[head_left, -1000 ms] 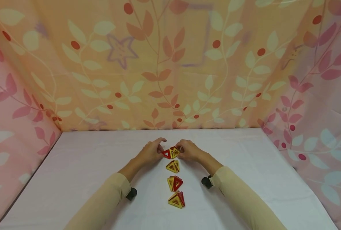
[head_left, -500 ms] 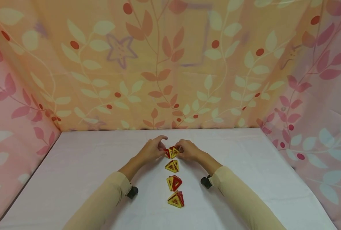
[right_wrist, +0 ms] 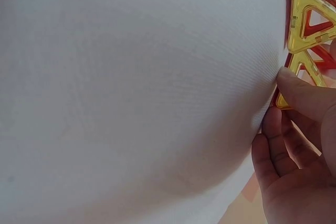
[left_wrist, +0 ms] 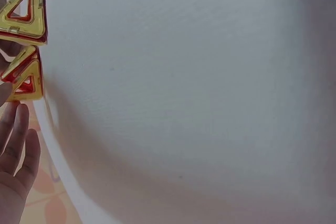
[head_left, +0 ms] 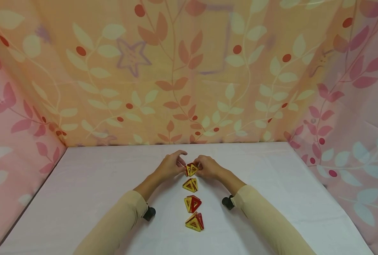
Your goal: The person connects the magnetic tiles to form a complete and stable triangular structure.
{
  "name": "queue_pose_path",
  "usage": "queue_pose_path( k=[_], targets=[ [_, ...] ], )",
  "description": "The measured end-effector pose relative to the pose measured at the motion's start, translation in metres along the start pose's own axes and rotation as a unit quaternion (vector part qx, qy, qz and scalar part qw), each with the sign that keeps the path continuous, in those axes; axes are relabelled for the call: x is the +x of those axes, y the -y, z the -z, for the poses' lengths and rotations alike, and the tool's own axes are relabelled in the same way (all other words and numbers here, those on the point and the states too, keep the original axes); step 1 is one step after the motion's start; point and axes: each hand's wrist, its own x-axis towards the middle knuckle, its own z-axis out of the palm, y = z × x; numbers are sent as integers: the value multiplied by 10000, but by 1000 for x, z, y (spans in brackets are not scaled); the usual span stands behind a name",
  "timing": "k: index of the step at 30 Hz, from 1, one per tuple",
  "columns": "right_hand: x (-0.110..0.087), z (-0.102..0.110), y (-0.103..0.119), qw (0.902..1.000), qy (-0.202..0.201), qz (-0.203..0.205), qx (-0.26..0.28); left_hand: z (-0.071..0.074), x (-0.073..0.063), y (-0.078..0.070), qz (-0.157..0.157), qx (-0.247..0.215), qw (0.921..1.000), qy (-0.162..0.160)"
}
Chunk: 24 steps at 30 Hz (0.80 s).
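Observation:
At the far end of a row, a small pyramid of red and yellow magnetic triangle tiles (head_left: pixel 191 170) sits between the two hands. My left hand (head_left: pixel 171 165) holds its left side, thumb on the tiles and index finger arched above. From the right, my right hand (head_left: pixel 209 166) pinches the pyramid; the right wrist view shows the thumb against a yellow tile (right_wrist: pixel 304 66). Just nearer is a second pyramid, mostly yellow (head_left: pixel 190 185). Part of the left fingertips' contact is hidden.
A yellow and red pyramid (head_left: pixel 192 204) and another pyramid (head_left: pixel 194 222) continue the row toward the person on the white tabletop (head_left: pixel 96 198). Leaf-patterned cloth (head_left: pixel 189 106) closes off the back and both sides.
The red tile at the left, splayed outward one second ago, has been folded in against the far pyramid. The left hand moved slightly right with it; the right hand stayed nearly still.

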Motion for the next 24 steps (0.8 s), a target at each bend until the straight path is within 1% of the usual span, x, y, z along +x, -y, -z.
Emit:
queue_pose_path(
  k=[6, 9, 19, 24],
  targets=[
    [0, 0, -1, 9999, -63, 106, -40, -1, 2, 2, -75, 22, 10000, -49],
    [0, 0, -1, 9999, -38, 90, -59, -2, 2, 1, -118, 82, 9999, -57],
    [0, 2, 1, 10000, 14, 46, -35, -4, 2, -1, 12, 112, 9999, -93],
    [0, 0, 0, 10000, -23, 64, -43, -5, 2, -1, 12, 98, 9999, -105]
  ],
)
